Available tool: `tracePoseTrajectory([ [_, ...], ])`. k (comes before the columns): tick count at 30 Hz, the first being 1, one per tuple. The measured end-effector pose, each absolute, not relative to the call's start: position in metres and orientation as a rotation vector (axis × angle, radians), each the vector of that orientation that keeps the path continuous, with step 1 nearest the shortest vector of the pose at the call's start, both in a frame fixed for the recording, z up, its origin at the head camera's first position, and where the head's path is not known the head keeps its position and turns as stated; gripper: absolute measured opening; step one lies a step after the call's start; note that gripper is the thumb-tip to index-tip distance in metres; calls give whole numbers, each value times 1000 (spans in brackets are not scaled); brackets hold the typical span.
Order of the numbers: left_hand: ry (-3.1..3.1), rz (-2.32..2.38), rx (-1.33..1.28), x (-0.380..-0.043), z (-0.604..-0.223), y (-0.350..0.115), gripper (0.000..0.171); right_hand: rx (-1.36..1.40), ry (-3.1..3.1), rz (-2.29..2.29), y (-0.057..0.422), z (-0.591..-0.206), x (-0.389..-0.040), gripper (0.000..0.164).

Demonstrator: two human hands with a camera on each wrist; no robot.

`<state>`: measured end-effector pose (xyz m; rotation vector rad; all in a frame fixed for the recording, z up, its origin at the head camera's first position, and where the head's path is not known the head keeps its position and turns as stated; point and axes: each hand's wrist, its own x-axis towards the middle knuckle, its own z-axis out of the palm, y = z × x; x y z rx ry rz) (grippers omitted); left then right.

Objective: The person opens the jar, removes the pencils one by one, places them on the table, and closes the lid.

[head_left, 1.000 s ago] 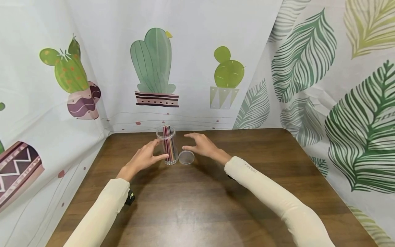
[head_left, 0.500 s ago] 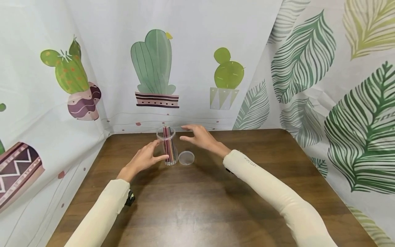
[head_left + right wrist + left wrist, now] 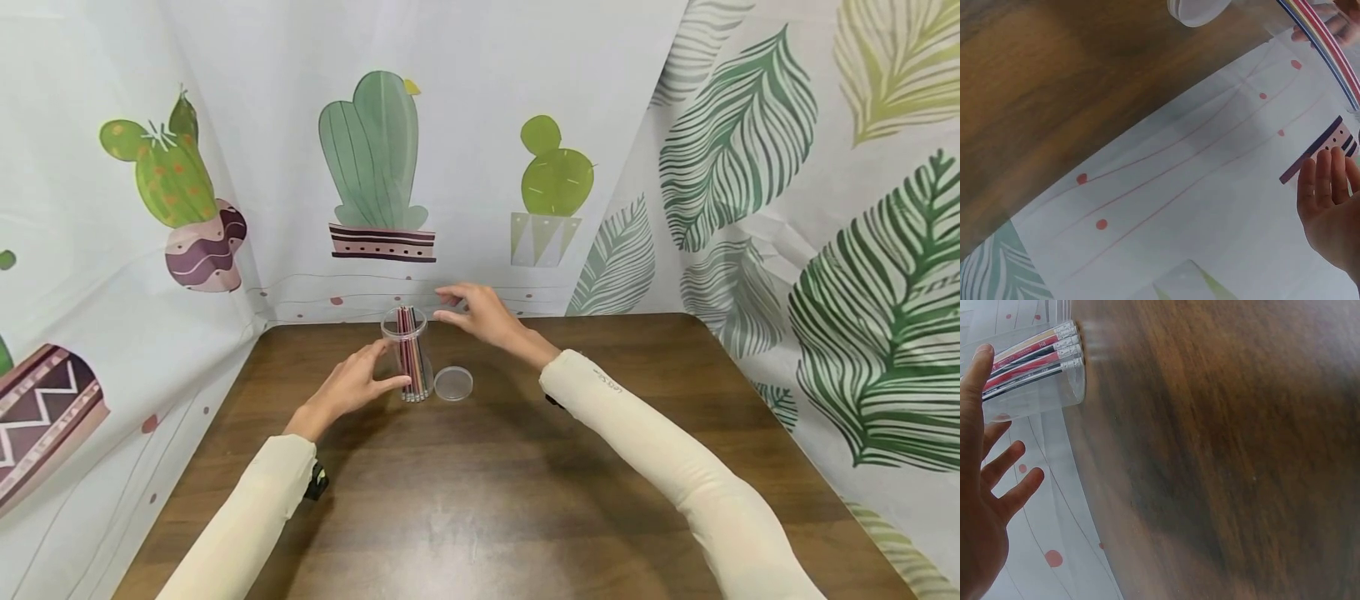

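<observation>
A clear plastic jar (image 3: 407, 354) full of coloured pencils (image 3: 406, 325) stands upright near the table's back edge, its mouth uncovered. Its round clear lid (image 3: 453, 383) lies flat on the table just right of the jar. My left hand (image 3: 356, 382) is against the jar's left side; in the left wrist view the thumb lies along the jar (image 3: 1029, 387) while the other fingers of the left hand (image 3: 988, 506) are spread straight. My right hand (image 3: 480, 317) hovers beside the jar's rim, fingers relaxed and holding nothing. The right wrist view catches the lid (image 3: 1200, 7) and the right hand (image 3: 1329, 200).
The brown wooden table (image 3: 495, 483) is enclosed by printed curtains: cacti at the back (image 3: 375, 158) and left, leaves on the right (image 3: 825, 250). The back curtain hangs close behind the jar.
My right hand has risen from just above the lid and moved back, to beside the jar's rim. The left hand, jar and lid have stayed put.
</observation>
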<state>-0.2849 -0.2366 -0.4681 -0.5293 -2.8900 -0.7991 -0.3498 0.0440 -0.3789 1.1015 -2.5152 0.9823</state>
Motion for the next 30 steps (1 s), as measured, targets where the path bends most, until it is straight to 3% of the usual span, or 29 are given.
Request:
tracePoseTrajectory([
  [30,-2853,-831,-563,-284,-469,-238,86,1241,-2453,904,2,-365,-341,28],
])
